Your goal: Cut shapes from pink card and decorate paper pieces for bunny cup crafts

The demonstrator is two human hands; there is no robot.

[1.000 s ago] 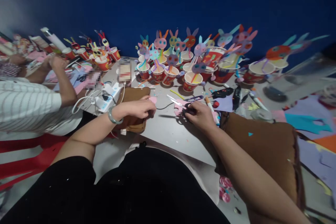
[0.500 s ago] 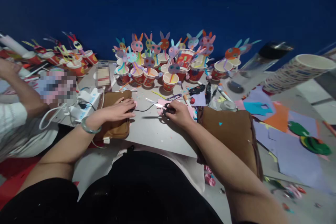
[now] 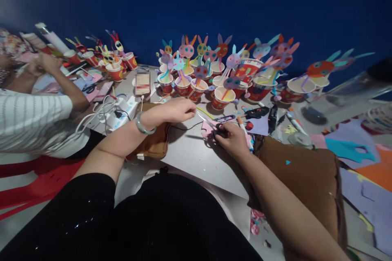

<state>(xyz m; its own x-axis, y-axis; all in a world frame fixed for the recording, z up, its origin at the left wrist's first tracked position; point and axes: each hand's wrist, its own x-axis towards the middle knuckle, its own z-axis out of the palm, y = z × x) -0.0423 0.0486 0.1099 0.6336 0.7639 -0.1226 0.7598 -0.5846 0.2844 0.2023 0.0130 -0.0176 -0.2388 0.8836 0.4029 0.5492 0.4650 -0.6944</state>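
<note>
My right hand [image 3: 232, 139] holds a pair of scissors [image 3: 211, 124] by the dark handles, with the blades pointing to the upper left. Beneath the scissors lies a pink paper piece [image 3: 206, 131] on the table. My left hand [image 3: 183, 110], a bracelet on its wrist, is held above the tabletop near the scissor tips. Its fingers are bent together, and whatever may be between them is hidden. Under the left forearm rests a brown cushion [image 3: 157, 142]. Just behind stand red paper cups [image 3: 223, 100] with colourful paper rabbit figures in them.
A larger brown cushion [image 3: 300, 171] lies by my right forearm. Coloured paper sheets [image 3: 358, 208] spread on the right. A glue gun [image 3: 257, 112] and markers lie before the cups. On the left are a white power strip [image 3: 122, 116], cables and another person's arm [image 3: 69, 85].
My left hand has lifted off the brown cushion and moved right toward the scissors, its fingers now drawn together. The right hand still holds the scissors. The view has turned left.
</note>
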